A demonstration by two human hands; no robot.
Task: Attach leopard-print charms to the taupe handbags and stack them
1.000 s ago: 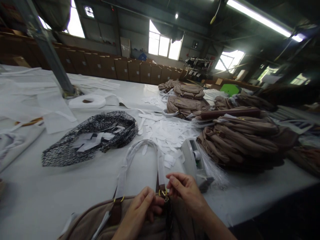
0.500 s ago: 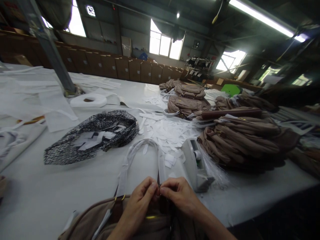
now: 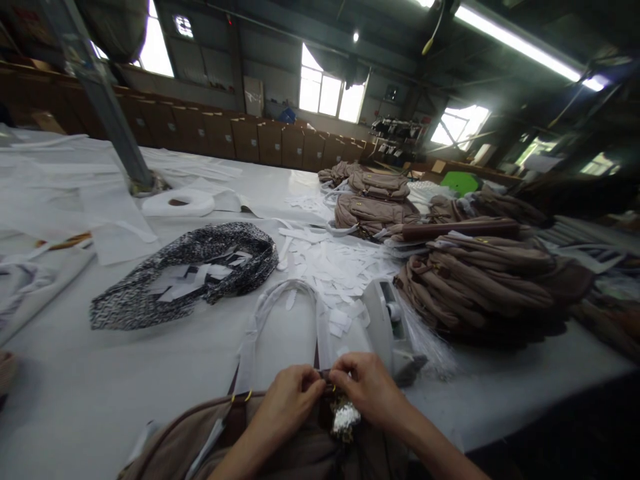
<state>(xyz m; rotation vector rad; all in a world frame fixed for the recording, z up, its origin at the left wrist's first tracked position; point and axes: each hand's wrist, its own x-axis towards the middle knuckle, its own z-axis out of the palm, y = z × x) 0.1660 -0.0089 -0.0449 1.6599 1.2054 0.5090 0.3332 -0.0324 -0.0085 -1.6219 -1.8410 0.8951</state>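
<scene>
The left hand and right hand, equally near, both pinch the close end of the bag's wrapped handle, whose loop runs straight ahead from them.

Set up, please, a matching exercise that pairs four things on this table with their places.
Things: 1 tape dispenser; 2 patterned fabric; 3 white roll; 4 wrapped handle.
Places: A by the grey post, at its foot; B pinched at its near end by left hand and right hand; C left of the paper strips; D right beside the brown bag pile.
Pairs: 1-D; 2-C; 3-A; 4-B.
</scene>
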